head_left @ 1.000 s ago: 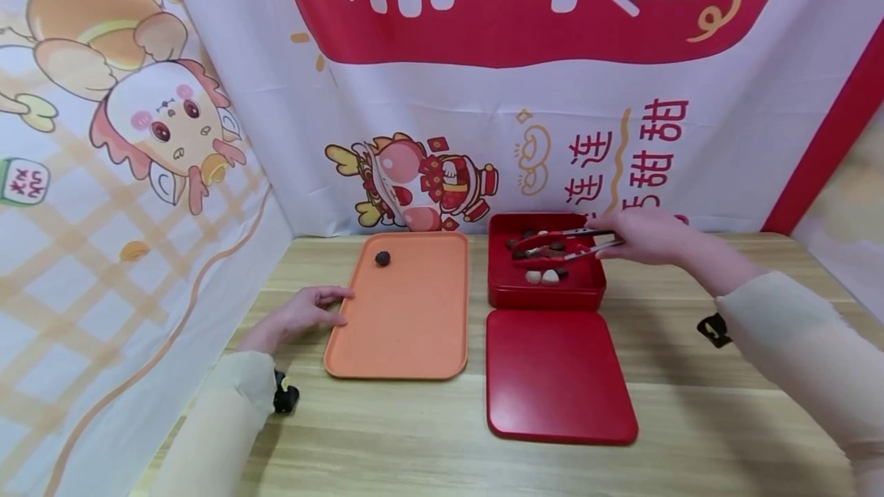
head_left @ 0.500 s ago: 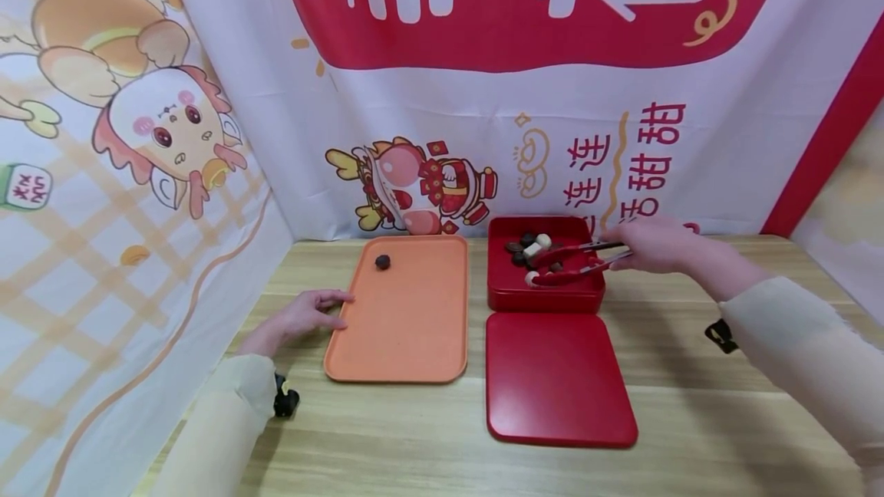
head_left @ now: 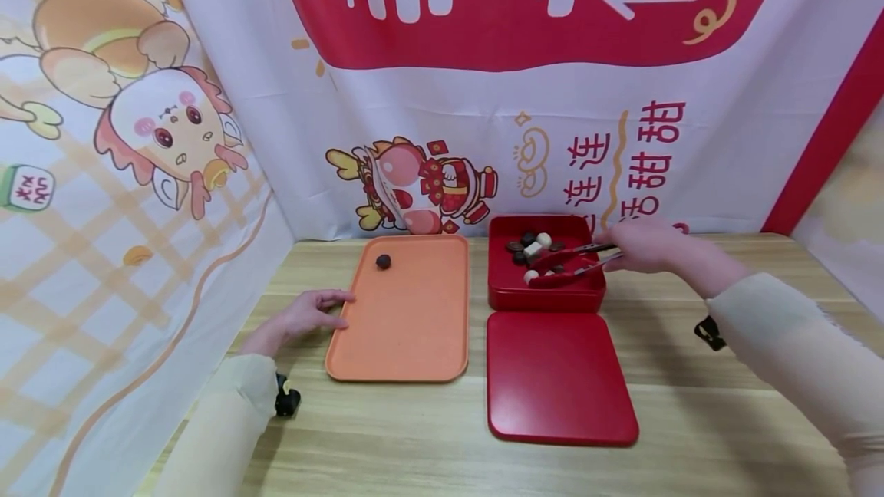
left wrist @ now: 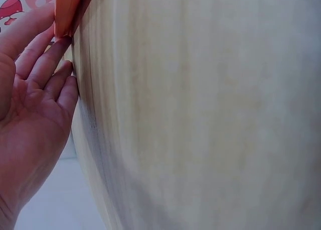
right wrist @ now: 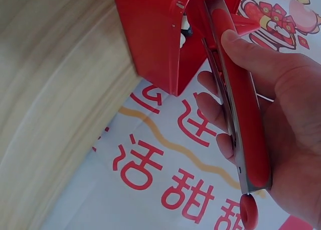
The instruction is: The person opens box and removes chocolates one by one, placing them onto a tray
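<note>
My left hand [head_left: 308, 313] touches the left rim of an orange tray [head_left: 404, 320], its fingers nearly straight in the left wrist view. A dark round chocolate [head_left: 383, 261] lies near the tray's back left corner. With my right hand [head_left: 642, 245] I hold red-and-silver tongs [right wrist: 246, 109], thumb along one arm and fingers round the other. The tongs' red tips reach into a red box [head_left: 545, 299], spread apart, the nearer one beside a small white piece [head_left: 530, 277]. Dark and white chocolates, among them a white block [head_left: 532, 251], lie farther back; the tongs partly hide the box's floor.
A red lid [head_left: 561, 378] lies flat on the wooden table [head_left: 387, 436] just in front of the box. Behind the box and tray hangs a printed cloth [head_left: 414, 98], and another printed cloth [head_left: 228, 290] runs along the left side.
The tongs have moved from over the middle chocolates toward the front of the box, uncovering the white block and dark pieces. The left hand and the tray stay put.
</note>
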Available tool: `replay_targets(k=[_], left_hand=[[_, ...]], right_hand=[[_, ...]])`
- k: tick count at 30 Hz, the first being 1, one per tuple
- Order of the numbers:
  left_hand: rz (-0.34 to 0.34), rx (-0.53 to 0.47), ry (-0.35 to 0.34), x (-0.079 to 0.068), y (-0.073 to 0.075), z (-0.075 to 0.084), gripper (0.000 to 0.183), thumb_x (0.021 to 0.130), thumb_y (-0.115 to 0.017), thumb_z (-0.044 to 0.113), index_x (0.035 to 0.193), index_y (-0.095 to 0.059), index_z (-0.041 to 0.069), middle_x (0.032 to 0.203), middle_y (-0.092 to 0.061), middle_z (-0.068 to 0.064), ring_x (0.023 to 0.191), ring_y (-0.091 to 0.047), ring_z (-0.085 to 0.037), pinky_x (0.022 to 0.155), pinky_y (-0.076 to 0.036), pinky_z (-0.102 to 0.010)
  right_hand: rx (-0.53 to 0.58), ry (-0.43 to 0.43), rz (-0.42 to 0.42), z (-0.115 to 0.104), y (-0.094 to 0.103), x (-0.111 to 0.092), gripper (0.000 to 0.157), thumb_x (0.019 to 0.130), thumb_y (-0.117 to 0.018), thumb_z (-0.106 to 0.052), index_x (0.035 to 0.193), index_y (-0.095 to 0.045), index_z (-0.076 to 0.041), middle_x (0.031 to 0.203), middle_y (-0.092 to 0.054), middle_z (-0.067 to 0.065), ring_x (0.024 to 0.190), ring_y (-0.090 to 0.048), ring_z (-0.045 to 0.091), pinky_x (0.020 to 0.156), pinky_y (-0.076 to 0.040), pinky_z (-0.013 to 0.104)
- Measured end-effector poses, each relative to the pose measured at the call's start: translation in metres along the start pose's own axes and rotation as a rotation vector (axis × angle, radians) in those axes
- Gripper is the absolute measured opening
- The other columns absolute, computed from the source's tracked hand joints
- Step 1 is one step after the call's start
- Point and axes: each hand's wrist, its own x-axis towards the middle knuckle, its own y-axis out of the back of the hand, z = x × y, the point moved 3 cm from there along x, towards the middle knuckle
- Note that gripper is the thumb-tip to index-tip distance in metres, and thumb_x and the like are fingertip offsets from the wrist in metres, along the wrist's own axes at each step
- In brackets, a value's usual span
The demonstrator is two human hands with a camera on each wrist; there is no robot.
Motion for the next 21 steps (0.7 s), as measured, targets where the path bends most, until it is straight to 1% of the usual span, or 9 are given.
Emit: replay_targets(k=[6, 9, 14, 21], left_hand=[[-0.002, -0.014, 0.004, -0.001, 0.000, 0.001, 0.057, 0.082, -0.076, 0.004, 0.133, -0.054, -0.004, 0.143, -0.045, -0.023, 0.138, -0.031, -0.038, 0.112, -0.026, -0.048], [0.000, -0.018, 0.004, -0.002, 0.001, 0.001, 0.057, 0.082, -0.076, 0.005, 0.133, -0.054, -0.005, 0.143, -0.045, -0.023, 0.138, -0.030, -0.038, 0.112, -0.025, -0.048], [-0.005, 0.004, -0.012, -0.002, 0.001, 0.000, 0.057, 0.083, -0.076, 0.007, 0.133, -0.053, -0.005, 0.143, -0.044, -0.024, 0.138, -0.030, -0.040, 0.112, -0.026, -0.050], [-0.004, -0.010, -0.007, -0.002, 0.001, 0.002, 0.057, 0.082, -0.076, 0.005, 0.133, -0.053, -0.005, 0.144, -0.044, -0.024, 0.139, -0.029, -0.040, 0.112, -0.024, -0.050]], right_hand=[[0.014, 0.011, 0.009, 0.002, 0.000, -0.002, 0.047, 0.082, -0.079, -0.024, 0.122, -0.068, -0.003, 0.105, -0.069, 0.010, 0.094, -0.063, 0.029, 0.078, -0.052, 0.048], [0.038, 0.009, 0.018, 0.002, 0.003, -0.004, 0.045, 0.082, -0.078, -0.024, 0.121, -0.068, -0.003, 0.106, -0.070, 0.010, 0.095, -0.064, 0.029, 0.080, -0.053, 0.049], [0.055, 0.006, 0.039, 0.002, 0.013, -0.008, 0.044, 0.082, -0.078, -0.024, 0.121, -0.068, -0.005, 0.106, -0.070, 0.011, 0.096, -0.064, 0.031, 0.081, -0.053, 0.052], [0.052, 0.020, 0.087, 0.002, 0.032, -0.012, 0.047, 0.083, -0.078, -0.023, 0.123, -0.066, -0.002, 0.108, -0.069, 0.014, 0.094, -0.064, 0.030, 0.080, -0.054, 0.050]])
